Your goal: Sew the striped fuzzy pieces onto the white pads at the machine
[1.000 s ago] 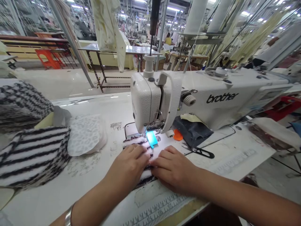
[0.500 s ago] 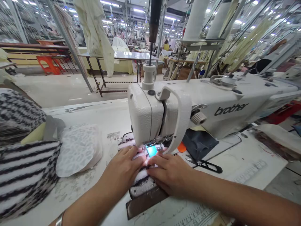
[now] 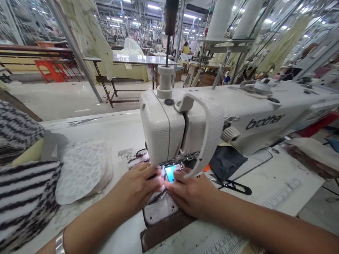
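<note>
A piece of black-and-white striped plush fabric (image 3: 137, 160) lies under the head of a white sewing machine (image 3: 156, 130). My left hand (image 3: 140, 185) grips the fabric just left of the presser foot, thumb and fingers drawn together. On the other side my right hand (image 3: 194, 192) has its fingertips bunched on the same fabric, close to the left thumb. Between the hands sits a small bright blue patch (image 3: 170, 173), lit by the machine's lamp; I cannot make out what it is. My fingers and the machine head hide much of the fabric and the needle.
Striped plush pieces (image 3: 23, 197) and a stack of pale leopard-print pieces (image 3: 82, 169) lie at left. Black thread snips (image 3: 235, 187) and a dark pouch-like piece (image 3: 227, 162) are on the right. A curved white guard (image 3: 208, 141) arches beside the right hand.
Fabric has slid further under the presser foot, so less of it shows in front and more metal plate is bare. The right fingers have shifted over the blue patch's edge. The view tilted slightly.
</note>
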A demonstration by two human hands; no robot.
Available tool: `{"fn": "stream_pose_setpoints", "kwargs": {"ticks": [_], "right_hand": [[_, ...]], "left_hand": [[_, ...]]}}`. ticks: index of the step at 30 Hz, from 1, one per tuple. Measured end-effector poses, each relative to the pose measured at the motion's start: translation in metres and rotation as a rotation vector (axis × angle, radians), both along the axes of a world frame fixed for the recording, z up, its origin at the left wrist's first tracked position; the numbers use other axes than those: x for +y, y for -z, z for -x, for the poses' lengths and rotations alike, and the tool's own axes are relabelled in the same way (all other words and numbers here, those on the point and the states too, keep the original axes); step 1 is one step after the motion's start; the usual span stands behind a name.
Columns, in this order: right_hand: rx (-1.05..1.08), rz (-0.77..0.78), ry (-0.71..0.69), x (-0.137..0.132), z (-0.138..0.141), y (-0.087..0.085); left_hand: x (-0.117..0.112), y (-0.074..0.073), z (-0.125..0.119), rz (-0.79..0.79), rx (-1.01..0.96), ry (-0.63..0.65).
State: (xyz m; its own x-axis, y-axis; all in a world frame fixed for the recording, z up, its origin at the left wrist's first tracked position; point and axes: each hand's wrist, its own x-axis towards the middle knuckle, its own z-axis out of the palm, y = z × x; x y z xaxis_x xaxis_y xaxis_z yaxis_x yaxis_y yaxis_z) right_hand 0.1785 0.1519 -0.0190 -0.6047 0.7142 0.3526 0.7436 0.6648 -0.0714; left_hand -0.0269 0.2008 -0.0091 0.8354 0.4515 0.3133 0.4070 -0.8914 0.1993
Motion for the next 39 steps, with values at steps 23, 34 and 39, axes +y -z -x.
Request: {"fn": "stream_pose_setpoints", "kwargs": {"ticks": [23, 34, 39], "right_hand": [[0.014, -0.046, -0.173, -0.001, 0.005, 0.000], [-0.149, 0.043, -0.095, -0.003, 0.010, -0.012], [-0.074, 0.003, -0.123, -0.008, -0.003, -0.014]], "left_hand": [[0.006, -0.017, -0.001, 0.048, 0.068, -0.195], [-0.034, -0.002, 0.009, -0.107, 0.362, -0.483], [-0.061, -0.016, 0.004, -0.157, 0.423, -0.446]]}}
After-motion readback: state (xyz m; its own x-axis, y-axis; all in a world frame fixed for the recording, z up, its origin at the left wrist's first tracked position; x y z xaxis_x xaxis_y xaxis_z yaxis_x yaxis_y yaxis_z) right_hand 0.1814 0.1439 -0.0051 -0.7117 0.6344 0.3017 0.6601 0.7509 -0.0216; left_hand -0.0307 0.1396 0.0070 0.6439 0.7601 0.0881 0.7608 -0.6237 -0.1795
